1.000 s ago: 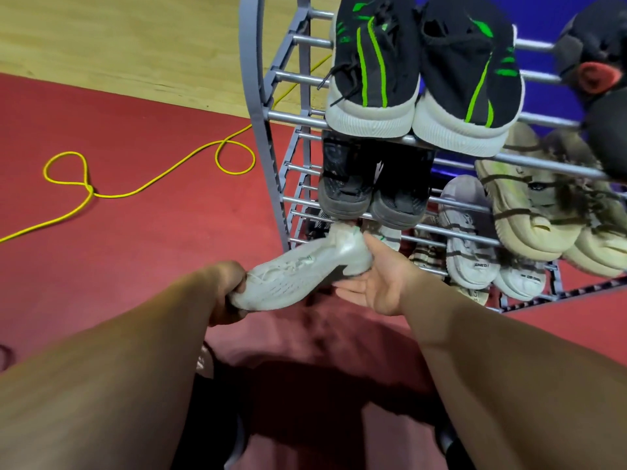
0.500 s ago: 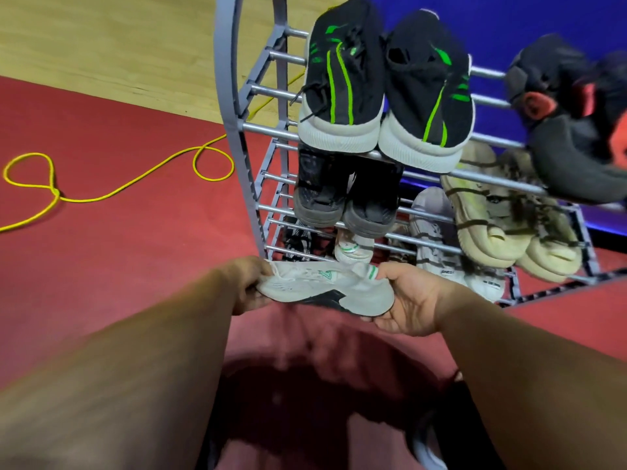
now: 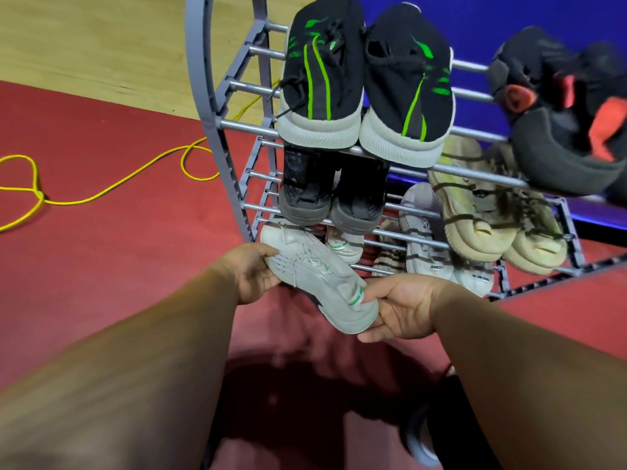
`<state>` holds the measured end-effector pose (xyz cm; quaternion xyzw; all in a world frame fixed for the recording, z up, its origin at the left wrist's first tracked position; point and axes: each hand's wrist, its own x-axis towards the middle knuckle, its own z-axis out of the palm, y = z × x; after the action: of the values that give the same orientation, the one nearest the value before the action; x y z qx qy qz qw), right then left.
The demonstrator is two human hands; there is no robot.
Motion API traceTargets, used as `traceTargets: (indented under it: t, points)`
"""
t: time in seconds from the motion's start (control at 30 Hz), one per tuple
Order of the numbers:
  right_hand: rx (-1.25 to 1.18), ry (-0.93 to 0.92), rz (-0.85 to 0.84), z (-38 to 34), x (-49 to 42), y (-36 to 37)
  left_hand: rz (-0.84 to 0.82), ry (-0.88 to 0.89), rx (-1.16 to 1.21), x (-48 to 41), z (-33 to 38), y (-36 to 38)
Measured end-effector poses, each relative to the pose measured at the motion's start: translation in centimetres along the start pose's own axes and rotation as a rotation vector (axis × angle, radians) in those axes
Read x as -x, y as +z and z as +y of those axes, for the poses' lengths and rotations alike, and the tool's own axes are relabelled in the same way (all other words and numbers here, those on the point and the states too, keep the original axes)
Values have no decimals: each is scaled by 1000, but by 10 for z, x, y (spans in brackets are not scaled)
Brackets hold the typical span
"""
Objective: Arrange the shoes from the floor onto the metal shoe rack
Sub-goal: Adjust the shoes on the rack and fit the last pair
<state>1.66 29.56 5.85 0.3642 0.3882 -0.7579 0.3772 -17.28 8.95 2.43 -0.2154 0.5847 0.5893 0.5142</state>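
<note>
A: Item one, white sneaker (image 3: 315,278). Location?

B: Held in the air at the rack's lower left corner, in front of the metal shoe rack (image 3: 237,123). Toe points toward the lowest rails, heel toward the person. Its toe sits just under the black pair (image 3: 334,195) on the tier above. It is not resting on any rail yet.

A: Hands?

B: Left hand (image 3: 249,273) closed around the toe end, fingers (image 3: 271,256) curled over the upper. Right hand (image 3: 402,308) closed on the heel, thumb on the collar by the green stripe and fingers wrapped beneath the sole. The shoe spans between the two grips.

A: Other stock on the rack?

B: Black-and-green pair (image 3: 366,86) at the top left, dark pair with red patches (image 3: 559,113) at the top right, tan pair (image 3: 492,212) on the middle tier at the right, white shoes (image 3: 427,242) on the lower tiers. A matching white shoe (image 3: 344,244) lies just beyond the held one.

A: Risks?

B: In my judgement, three. The gap under the black pair looks tight, so the toe could catch a rail or nudge those shoes off. The rails are thin and spaced, so a shoe set crooked could tip through. A yellow cord (image 3: 101,191) lies on the floor to the left, well apart but a trip hazard.
</note>
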Motion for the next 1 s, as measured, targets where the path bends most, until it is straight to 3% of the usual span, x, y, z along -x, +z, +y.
traceTargets:
  t: [0.2,0.57,0.8,1.0]
  points:
    - [9,-49,22,0,-6,12,-89,-9,-6,1,0,-2]
    - [-295,-297,209,-27,-75,69,-266,-97,-179,10,-6,-8]
    - [-315,-269,200,-32,-92,80,-157,-94,-178,3,-9,1]
    - [-481,-204,405,-22,-80,41,-20,-57,-125,-22,-23,15]
